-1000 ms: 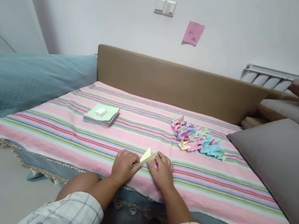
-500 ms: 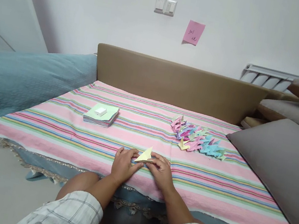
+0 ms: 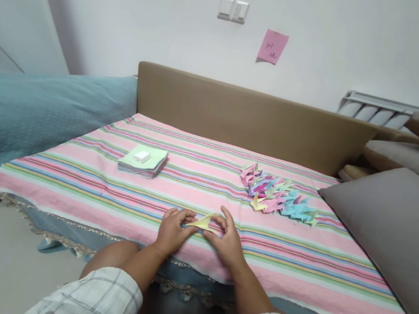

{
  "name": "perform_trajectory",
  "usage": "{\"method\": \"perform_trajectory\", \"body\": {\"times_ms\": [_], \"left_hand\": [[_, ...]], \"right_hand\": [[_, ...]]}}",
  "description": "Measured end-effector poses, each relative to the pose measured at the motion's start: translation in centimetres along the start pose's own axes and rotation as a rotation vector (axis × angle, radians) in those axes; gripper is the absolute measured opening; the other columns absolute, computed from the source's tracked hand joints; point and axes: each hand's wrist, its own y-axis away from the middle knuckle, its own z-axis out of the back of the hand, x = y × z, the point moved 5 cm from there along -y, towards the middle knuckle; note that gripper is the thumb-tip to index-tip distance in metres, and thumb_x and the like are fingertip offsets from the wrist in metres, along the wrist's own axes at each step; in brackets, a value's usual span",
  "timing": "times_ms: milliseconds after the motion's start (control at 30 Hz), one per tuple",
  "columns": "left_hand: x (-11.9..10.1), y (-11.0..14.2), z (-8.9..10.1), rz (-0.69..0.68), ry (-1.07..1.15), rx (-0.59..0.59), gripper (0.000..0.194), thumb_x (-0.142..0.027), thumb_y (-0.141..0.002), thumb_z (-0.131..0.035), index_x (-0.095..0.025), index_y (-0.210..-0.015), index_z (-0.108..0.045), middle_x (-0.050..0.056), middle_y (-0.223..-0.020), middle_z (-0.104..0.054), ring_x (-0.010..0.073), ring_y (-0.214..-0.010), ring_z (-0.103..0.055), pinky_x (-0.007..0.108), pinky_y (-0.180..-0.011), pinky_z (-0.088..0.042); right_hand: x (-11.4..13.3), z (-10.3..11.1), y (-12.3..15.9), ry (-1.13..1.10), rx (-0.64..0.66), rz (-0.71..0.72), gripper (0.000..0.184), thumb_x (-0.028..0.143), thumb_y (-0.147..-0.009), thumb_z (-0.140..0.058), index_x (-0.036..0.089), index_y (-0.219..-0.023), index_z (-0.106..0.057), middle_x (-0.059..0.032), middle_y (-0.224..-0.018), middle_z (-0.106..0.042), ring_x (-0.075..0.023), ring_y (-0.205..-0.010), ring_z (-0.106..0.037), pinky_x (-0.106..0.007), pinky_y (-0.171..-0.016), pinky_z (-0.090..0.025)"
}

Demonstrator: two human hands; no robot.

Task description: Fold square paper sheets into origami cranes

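Observation:
A pale yellow folded paper (image 3: 204, 222) with pointed ends is between my two hands, low over the striped cloth. At its left point, my left hand (image 3: 173, 230) pinches it between thumb and fingers. My right hand (image 3: 228, 240) is at the other end, its thumb on the near edge and fingertips on the far side, with the index finger lifted. The paper's right part stands spread there; the exact finger contact is partly hidden. Beyond my right hand lie several folded paper cranes (image 3: 277, 194) in pink, purple, yellow, green and blue.
To the left sits a stack of coloured square paper (image 3: 142, 167) with a small white block (image 3: 142, 156) on top. Grey cushions (image 3: 389, 235) bound the right side. A brown backrest (image 3: 248, 115) and a blue-covered armrest (image 3: 50, 98) enclose the striped cloth (image 3: 210, 152).
My right hand's fingers have spread, the index finger rising off the paper. The yellow paper has tilted and its right part has opened out. My left hand keeps its pinch.

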Motion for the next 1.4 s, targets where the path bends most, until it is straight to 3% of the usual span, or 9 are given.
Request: {"method": "perform_trajectory", "body": {"times_ms": [100,200,267,500,700,900,1033,1133,1400], "left_hand": [[0.1,0.1,-0.1,-0.027,-0.046,0.014,0.023,-0.033,-0.072,-0.068,-0.025,-0.093,-0.063,-0.002,-0.081,-0.073,0.019,-0.08,-0.065,0.046,-0.097,-0.034],[-0.1,0.3,0.0,-0.097,-0.089,-0.004,0.027,-0.036,-0.073,-0.067,-0.027,-0.098,-0.065,-0.001,-0.087,-0.072,0.0188,-0.084,-0.065,0.044,-0.095,-0.035],[-0.4,0.4,0.1,-0.156,-0.095,-0.005,0.026,-0.037,-0.076,-0.065,-0.028,-0.1,-0.066,0.0,-0.093,-0.072,0.0184,-0.088,-0.064,0.043,-0.094,-0.036],[-0.8,0.4,0.2,-0.201,-0.05,-0.01,0.015,-0.036,-0.083,-0.059,-0.03,-0.091,-0.07,0.0,-0.089,-0.073,0.0163,-0.085,-0.064,0.04,-0.091,-0.037],[-0.2,0.3,0.1,-0.119,-0.057,-0.01,0.02,-0.039,-0.078,-0.063,-0.027,-0.093,-0.07,0.001,-0.082,-0.073,0.0163,-0.076,-0.063,0.04,-0.091,-0.038],[-0.5,0.1,0.0,-0.085,-0.057,0.072,0.02,-0.041,-0.08,-0.06,-0.027,-0.087,-0.072,0.0,-0.079,-0.073,0.016,-0.074,-0.061,0.039,-0.091,-0.037],[-0.5,-0.1,0.3,-0.039,0.001,0.038,0.021,-0.041,-0.08,-0.059,-0.025,-0.081,-0.072,0.0,-0.074,-0.072,0.0156,-0.07,-0.059,0.034,-0.082,-0.04],[-0.3,-0.2,0.5,-0.016,0.044,0.024,0.022,-0.042,-0.079,-0.058,-0.025,-0.081,-0.072,-0.001,-0.074,-0.072,0.0159,-0.069,-0.058,0.032,-0.079,-0.04],[0.2,-0.4,0.0,0.1,0.126,0.178,0.035,-0.045,-0.086,-0.041,-0.026,-0.09,-0.071,-0.003,-0.068,-0.072,0.0183,-0.075,-0.064,0.04,-0.098,-0.029]], "right_hand": [[0.4,0.1,0.0,-0.004,-0.009,0.003,0.069,0.034,-0.067,-0.07,0.018,-0.128,-0.044,-0.0088,-0.102,-0.066,-0.0209,-0.096,-0.062,-0.038,-0.091,-0.044],[0.7,0.3,0.0,0.063,-0.012,0.004,0.033,0.038,-0.07,-0.067,0.018,-0.096,-0.064,-0.0068,-0.093,-0.068,-0.0216,-0.088,-0.063,-0.037,-0.083,-0.048],[0.8,0.4,0.0,0.093,-0.016,0.009,0.024,0.039,-0.072,-0.064,0.019,-0.085,-0.066,-0.0054,-0.088,-0.068,-0.0216,-0.086,-0.062,-0.036,-0.081,-0.049],[1.1,0.2,0.1,0.019,-0.021,-0.007,0.023,0.038,-0.075,-0.061,0.018,-0.086,-0.063,-0.0045,-0.086,-0.067,-0.0195,-0.082,-0.061,-0.033,-0.078,-0.048],[0.9,-0.2,0.2,-0.113,-0.035,-0.041,0.024,0.041,-0.074,-0.062,0.017,-0.081,-0.062,-0.0028,-0.075,-0.064,-0.0163,-0.07,-0.058,-0.028,-0.066,-0.047],[0.7,-0.2,0.2,-0.215,-0.068,-0.038,0.022,0.039,-0.073,-0.064,0.019,-0.082,-0.062,-0.0027,-0.076,-0.064,-0.0165,-0.071,-0.059,-0.029,-0.069,-0.047],[0.3,-0.7,-0.1,-0.294,0.0,-0.052,0.031,0.037,-0.073,-0.065,0.019,-0.098,-0.061,-0.0053,-0.087,-0.067,-0.0188,-0.081,-0.062,-0.032,-0.076,-0.047],[-0.1,-0.8,-0.2,-0.264,0.008,-0.07,0.026,0.037,-0.075,-0.064,0.018,-0.093,-0.063,-0.005,-0.084,-0.067,-0.0175,-0.076,-0.061,-0.03,-0.073,-0.047],[-0.1,-0.4,-0.3,-0.252,-0.049,-0.061,0.025,0.037,-0.075,-0.064,0.018,-0.089,-0.064,-0.0019,-0.075,-0.063,-0.0146,-0.069,-0.057,-0.027,-0.066,-0.045]]}}
